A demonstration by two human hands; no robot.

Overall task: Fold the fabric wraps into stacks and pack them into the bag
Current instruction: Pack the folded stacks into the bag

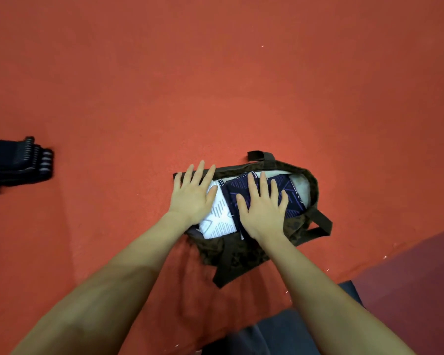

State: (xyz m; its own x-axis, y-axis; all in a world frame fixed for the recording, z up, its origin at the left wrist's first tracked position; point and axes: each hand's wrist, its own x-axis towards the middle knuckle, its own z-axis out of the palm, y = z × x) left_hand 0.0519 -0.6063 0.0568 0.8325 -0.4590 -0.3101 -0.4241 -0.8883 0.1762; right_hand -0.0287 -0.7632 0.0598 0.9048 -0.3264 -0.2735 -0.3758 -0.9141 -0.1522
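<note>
Brown bag [254, 252] lies open on the red floor [215, 85], with a white stack [219, 221] and a navy stack [292, 201] side by side inside. Your left hand [191, 198] presses flat on the white stack, your right hand [263, 208] on the navy one, fingers straight and spread, gripping nothing. Far left lies a dark pile [16, 162].

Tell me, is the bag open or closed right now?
Open. The bag lies with its mouth spread, showing a white wrap and a navy wrap inside, each pressed under a flat hand.
</note>
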